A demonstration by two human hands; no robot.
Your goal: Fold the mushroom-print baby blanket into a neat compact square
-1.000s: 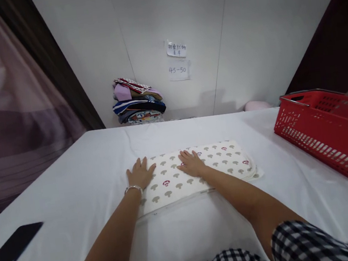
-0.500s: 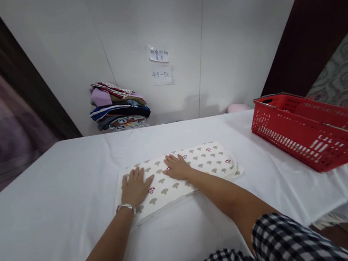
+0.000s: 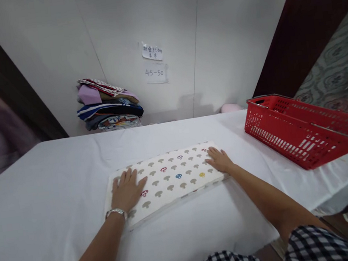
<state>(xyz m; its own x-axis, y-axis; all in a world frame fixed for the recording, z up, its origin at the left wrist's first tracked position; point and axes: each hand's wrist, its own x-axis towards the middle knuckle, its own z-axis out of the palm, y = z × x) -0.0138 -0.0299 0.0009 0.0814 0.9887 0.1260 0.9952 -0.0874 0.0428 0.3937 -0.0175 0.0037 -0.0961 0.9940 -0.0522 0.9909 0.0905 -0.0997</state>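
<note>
A folded white cloth (image 3: pixel 171 186) printed with grey, red, blue and yellow mushrooms lies flat as a long strip on the white-covered table. My left hand (image 3: pixel 128 191) rests on its left end, palm down with fingers spread, a silvery band round the wrist. On the right end lies my right hand (image 3: pixel 219 160), also flat and open, its fingers over the cloth's edge there. That right end is partly hidden under the hand. Neither hand grips anything.
A red plastic basket (image 3: pixel 296 131) with metal handles stands at the table's right side. Behind the far edge is a pile of folded fabrics (image 3: pixel 109 104), with a pink rounded thing (image 3: pixel 230 108) farther right. Paper signs (image 3: pixel 154 62) hang on the wall. White cloth (image 3: pixel 58 205) covers the table.
My right hand has slid from the middle of the cloth to its right end, uncovering the blue and yellow mushrooms. My left hand stays on the left end. The view has shifted slightly.
</note>
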